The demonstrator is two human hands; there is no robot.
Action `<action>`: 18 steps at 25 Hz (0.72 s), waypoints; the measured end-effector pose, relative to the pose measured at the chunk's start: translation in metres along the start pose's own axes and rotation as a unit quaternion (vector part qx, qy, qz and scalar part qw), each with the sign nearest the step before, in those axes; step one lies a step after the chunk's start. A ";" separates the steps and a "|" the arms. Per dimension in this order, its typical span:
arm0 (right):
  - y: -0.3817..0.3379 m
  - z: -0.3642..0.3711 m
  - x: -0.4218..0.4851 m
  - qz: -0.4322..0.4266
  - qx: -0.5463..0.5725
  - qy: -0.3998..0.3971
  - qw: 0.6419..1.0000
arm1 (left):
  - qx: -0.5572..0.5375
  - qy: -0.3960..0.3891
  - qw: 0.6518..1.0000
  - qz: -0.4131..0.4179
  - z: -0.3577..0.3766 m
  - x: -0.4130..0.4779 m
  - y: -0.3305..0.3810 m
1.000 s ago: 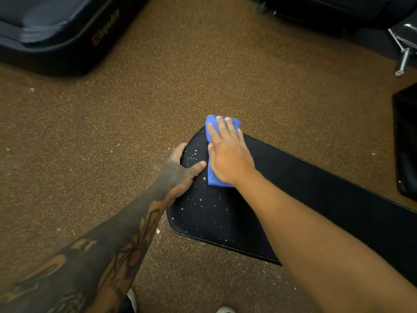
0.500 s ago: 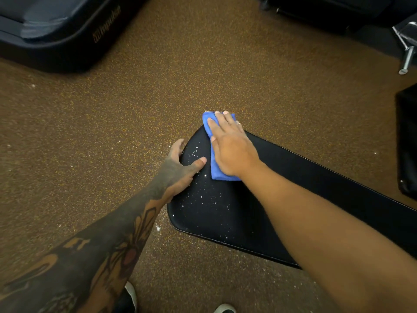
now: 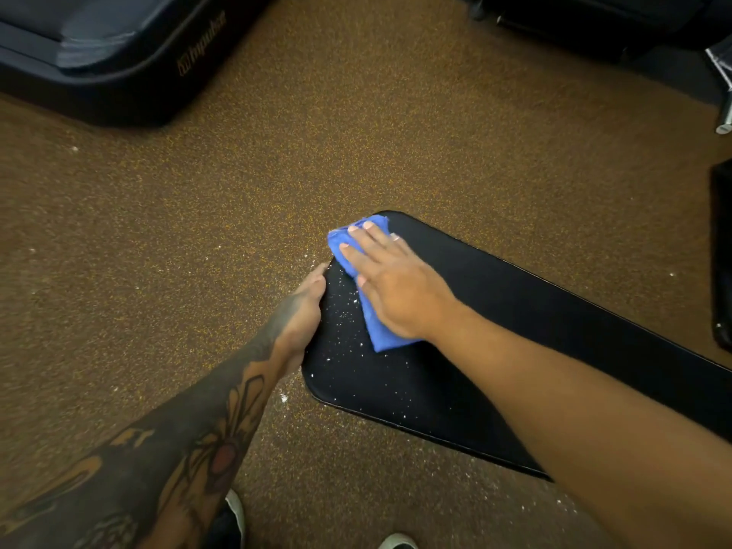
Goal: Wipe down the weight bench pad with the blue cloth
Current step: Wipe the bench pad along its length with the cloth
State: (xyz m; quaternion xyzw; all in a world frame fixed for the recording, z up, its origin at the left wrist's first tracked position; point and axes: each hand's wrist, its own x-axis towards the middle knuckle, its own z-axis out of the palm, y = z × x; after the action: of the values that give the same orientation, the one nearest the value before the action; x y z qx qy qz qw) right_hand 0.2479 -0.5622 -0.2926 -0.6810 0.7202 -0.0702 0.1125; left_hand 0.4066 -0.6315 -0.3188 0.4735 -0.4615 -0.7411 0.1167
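Bench pad [image 3: 534, 330] is the long black cushion running from its rounded end near the middle of the view off toward the lower right, so the long axis goes diagonally away from that end, back under the person's right forearm. Blue cloth [image 3: 370, 318] is folded into a strip and sits right at the rounded end, far corner, with one edge poking just past the pad's rim.

Right hand [image 3: 390, 285] is flat on top of the cloth, fingers straight and slightly fanned, palm pressing it down, no pinching going on. Left hand [image 3: 303, 311] is cupped around the pad's near-left edge, fingers wrapped over the rim, touching the pad but not the cloth; looks like it's just bracing.

What matters imo: the white specks [image 3: 348, 311] are scattered on the patch between the two hands and down toward the near corner, i.e. on the thumb side of the cloth and toward the person. The stretch of pad beyond the wrist looks clean already. So I'd guess the next pass needs to sweep left and back, not further along the length. Some grit is on the brown floor [image 3: 198, 271] by the edge too.
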 end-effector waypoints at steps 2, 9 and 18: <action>0.013 -0.005 0.009 0.115 0.015 0.028 0.993 | -0.042 -0.015 0.999 -0.028 0.001 0.001 0.001; 0.009 -0.002 0.009 0.022 -0.010 0.016 1.000 | -0.049 -0.015 0.998 -0.022 0.004 -0.003 0.003; -0.002 -0.004 0.022 0.045 -0.009 0.015 0.999 | -0.137 -0.003 0.989 -0.047 0.003 -0.001 -0.001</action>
State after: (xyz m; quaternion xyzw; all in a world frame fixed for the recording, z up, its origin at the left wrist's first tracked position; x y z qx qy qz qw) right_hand 0.2480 -0.5845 -0.2895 -0.6480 0.7520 -0.0693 0.0987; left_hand 0.4050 -0.6281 -0.3187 0.4719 -0.3333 -0.8034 0.1440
